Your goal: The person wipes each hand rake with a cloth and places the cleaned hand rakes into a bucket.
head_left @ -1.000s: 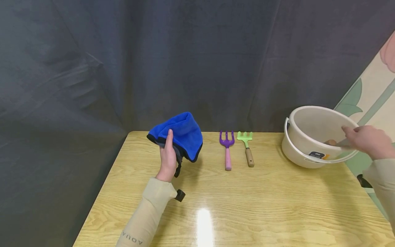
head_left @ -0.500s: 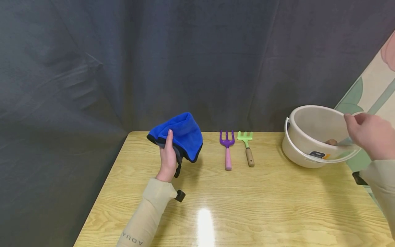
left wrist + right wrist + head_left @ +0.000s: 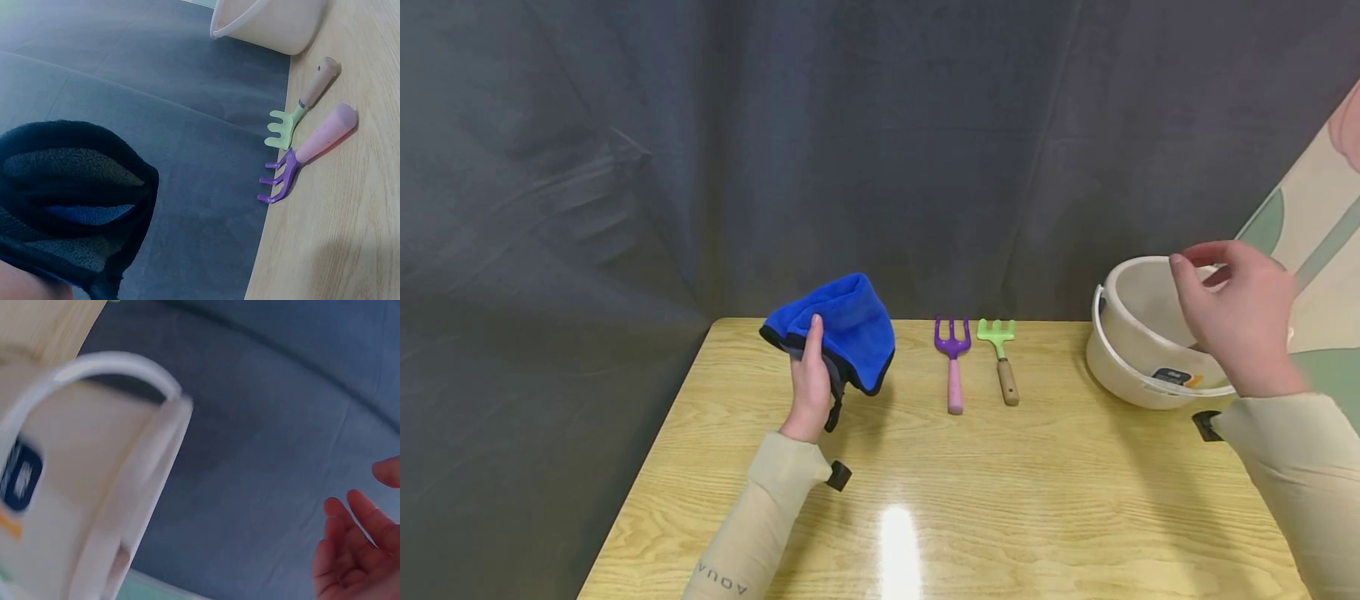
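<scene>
My left hand (image 3: 810,379) grips a folded blue towel (image 3: 853,333) with black edging, held above the left part of the table. In the left wrist view, grey inner layers of the towel (image 3: 81,164) show between black borders. My right hand (image 3: 1243,321) is in front of the white bucket (image 3: 1123,358) at the right, holding nothing. Its fingers (image 3: 369,531) are loosely bent, with the thumb apart from them. The bucket's handle hangs down over its front. Inside, a brownish rounded end (image 3: 119,564) of some object is partly hidden.
Between the towel and the bucket lie a purple hand fork (image 3: 953,358) with a pink handle and a small green rake (image 3: 1002,358) with a wooden handle. A dark curtain (image 3: 880,167) rises behind the wooden table (image 3: 1000,500). Flower-patterned fabric (image 3: 1322,292) is at the right.
My right hand has moved left, away from the bucket's right rim, and now partly covers the bucket in the head view. The left hand and towel have stayed nearly still.
</scene>
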The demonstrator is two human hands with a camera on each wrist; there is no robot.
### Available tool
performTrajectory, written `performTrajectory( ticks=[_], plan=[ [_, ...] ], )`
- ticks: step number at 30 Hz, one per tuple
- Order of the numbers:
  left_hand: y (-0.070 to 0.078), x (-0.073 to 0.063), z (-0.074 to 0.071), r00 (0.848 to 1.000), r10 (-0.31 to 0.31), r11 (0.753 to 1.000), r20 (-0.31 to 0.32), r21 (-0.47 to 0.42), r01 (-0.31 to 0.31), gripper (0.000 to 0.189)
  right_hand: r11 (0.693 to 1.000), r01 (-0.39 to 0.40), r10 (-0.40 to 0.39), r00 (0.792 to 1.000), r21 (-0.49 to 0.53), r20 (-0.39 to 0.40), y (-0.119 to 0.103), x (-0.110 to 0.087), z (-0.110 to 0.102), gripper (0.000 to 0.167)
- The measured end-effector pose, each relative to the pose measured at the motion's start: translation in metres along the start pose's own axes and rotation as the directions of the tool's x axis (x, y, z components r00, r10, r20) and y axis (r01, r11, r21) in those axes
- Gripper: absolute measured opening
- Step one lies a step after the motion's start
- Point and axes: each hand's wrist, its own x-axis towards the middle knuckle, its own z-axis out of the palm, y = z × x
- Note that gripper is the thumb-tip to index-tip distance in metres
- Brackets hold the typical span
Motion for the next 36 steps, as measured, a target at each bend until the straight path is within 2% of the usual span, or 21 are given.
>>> performTrajectory(
  ticks=[4, 12, 16, 21, 24, 29, 33, 36],
  plan=[
    [-0.001, 0.0, 0.0, 1.0, 0.005, 1.0, 0.001, -0.001, -0.005, 0.058, 0.995, 0.063, -0.06, 0.998, 0.076, -0.036, -0.015, -0.01, 0.017, 0.032],
    [-0.001, -0.002, 0.001, 1.0, 0.013, 1.0, -0.006, -0.023, -0.013, 0.056, 0.977, 0.165, -0.169, 0.985, 0.132, 0.022, -0.027, -0.034, 0.055, 0.025],
    [-0.002, -0.003, 0.002, 1.0, 0.001, 1.0, -0.006, -0.021, -0.001, 0.059, 0.979, 0.132, -0.149, 0.983, 0.154, 0.109, -0.024, -0.049, 0.075, 0.027],
    [-0.003, -0.004, 0.004, 1.0, -0.008, 1.0, 0.002, -0.018, 0.008, 0.06, 0.99, 0.024, -0.057, 0.967, 0.136, 0.248, -0.009, -0.064, 0.101, 0.035],
    [-0.004, -0.004, 0.005, 1.0, -0.019, 1.0, -0.002, -0.015, 0.019, 0.06, 0.993, -0.055, 0.013, 0.932, 0.108, 0.363, 0.001, -0.072, 0.117, 0.045],
    [-0.005, -0.006, 0.007, 0.999, -0.037, 0.999, -0.002, 0.003, 0.037, 0.063, 0.988, -0.151, 0.112, 0.835, 0.029, 0.538, 0.016, -0.084, 0.144, 0.06],
    [-0.006, -0.006, 0.007, 0.999, -0.037, 0.999, -0.004, 0.014, 0.037, 0.065, 0.982, -0.186, 0.146, 0.766, -0.001, 0.626, 0.023, -0.093, 0.164, 0.063],
    [-0.007, -0.007, 0.007, 0.999, -0.041, 0.999, -0.004, 0.017, 0.041, 0.065, 0.975, -0.22, 0.181, 0.726, -0.024, 0.663, 0.025, -0.098, 0.174, 0.066]
  ],
)
